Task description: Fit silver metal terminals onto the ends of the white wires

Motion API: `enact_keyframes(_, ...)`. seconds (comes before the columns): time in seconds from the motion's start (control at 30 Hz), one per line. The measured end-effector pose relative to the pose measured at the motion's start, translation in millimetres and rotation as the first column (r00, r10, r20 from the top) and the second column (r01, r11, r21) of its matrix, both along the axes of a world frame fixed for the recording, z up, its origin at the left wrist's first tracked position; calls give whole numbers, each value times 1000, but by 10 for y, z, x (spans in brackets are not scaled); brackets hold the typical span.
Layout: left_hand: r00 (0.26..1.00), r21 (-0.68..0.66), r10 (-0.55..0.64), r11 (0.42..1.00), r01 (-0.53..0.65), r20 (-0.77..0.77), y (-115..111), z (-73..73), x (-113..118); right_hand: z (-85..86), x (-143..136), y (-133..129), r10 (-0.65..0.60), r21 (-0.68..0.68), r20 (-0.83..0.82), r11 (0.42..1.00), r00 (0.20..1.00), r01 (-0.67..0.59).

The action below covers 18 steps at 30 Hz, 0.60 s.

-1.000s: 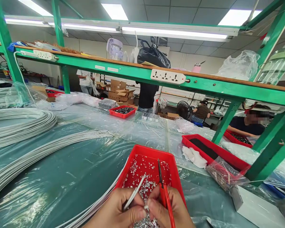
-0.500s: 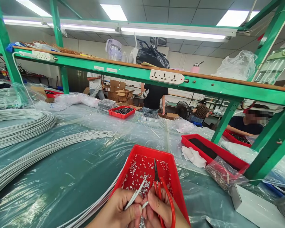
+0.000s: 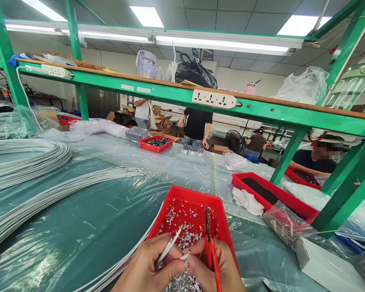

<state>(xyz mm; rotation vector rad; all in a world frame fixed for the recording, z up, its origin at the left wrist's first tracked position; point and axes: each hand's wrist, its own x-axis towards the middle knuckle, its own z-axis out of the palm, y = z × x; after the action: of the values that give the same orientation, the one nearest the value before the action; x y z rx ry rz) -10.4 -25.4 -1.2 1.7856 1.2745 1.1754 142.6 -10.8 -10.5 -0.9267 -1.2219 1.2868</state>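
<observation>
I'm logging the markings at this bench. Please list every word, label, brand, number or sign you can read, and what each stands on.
No text can be read.
Left white label on the green shelf beam: too small to read.
Right white label on the same beam: too small to read.
Three-socket power strip: no readable print.

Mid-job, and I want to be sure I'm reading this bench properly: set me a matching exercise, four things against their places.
Things
1. scissors
2. silvery scraps
3. black plastic bag
4. coiled pale cables

Places
A. on top of the shelf
B. on the left of the table
C. in the right hand
D. in the nearest red tray

Pairs: 1-C, 2-D, 3-A, 4-B
</observation>
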Motion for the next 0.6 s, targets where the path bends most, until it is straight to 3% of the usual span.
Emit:
enact_keyframes(0.3, 986, 188, 101, 979, -75, -134, -84, 90, 61, -193, 36, 62, -171, 187, 164, 972, 971, 140)
enact_keyframes(0.37, 992, 132, 69, 990, -56, -102, -70, 90, 62, -170, 27, 48, -188, 175, 171, 972, 967, 158)
enact_keyframes(0.43, 1000, -31, -13, 999, 14, 10, -42, 74, 52, -135, 21, 35, -174, 151, 149, 977, 973, 152)
enact_keyframes(0.53, 971, -246, -97, 958, 150, 217, 1, 30, 29, -98, 30, 33, -59, 68, 104, 996, 993, 52)
enact_keyframes(0.6, 960, -270, -102, 947, 174, 259, 18, 6, 17, -89, 48, 42, 14, 16, 93, 1000, 996, -15)
